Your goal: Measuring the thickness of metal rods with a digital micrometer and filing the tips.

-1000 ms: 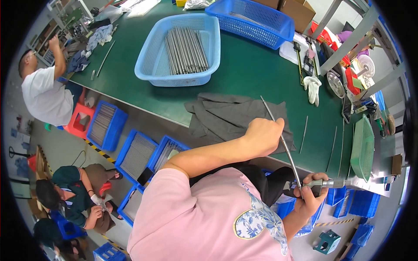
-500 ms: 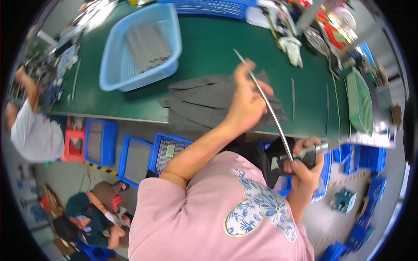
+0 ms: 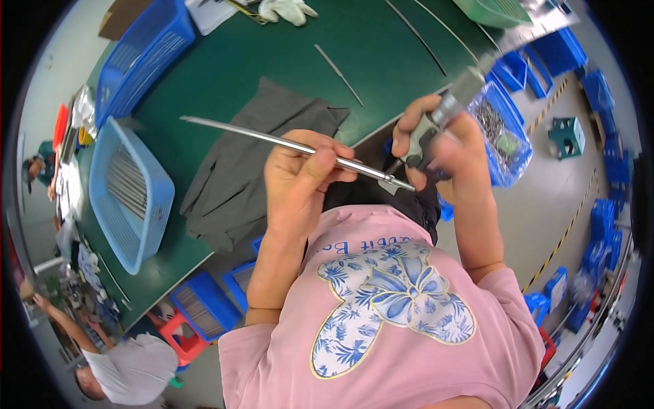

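Observation:
Between the thumb and fingers of my left hand [image 3: 300,177] is a slender shiny metal rod [image 3: 238,131], its tapered end pointing left and its grooved end toward my right hand. My right hand [image 3: 463,150], partly blurred, grips a micrometer [image 3: 460,97]. The micrometer's jaws are close to the rod's grooved end; I cannot tell whether they touch it. Under the rod, a dark grey cloth [image 3: 228,180] lies crumpled on the green table [image 3: 272,54]. Left of the cloth, a light blue plastic basket [image 3: 153,235] holds several similar rods [image 3: 128,184].
A blue crate [image 3: 139,65] stands at the far left of the table. A thin strip [image 3: 338,75] and a white glove [image 3: 287,10] lie farther back. At right below the table edge is a bin of small metal parts [image 3: 501,133]. A person [image 3: 133,368] is at lower left.
My view has turned, so the table now slants. My left hand has come closer to my right, and the rod has swung from steep to nearly level, its grooved end by the micrometer.

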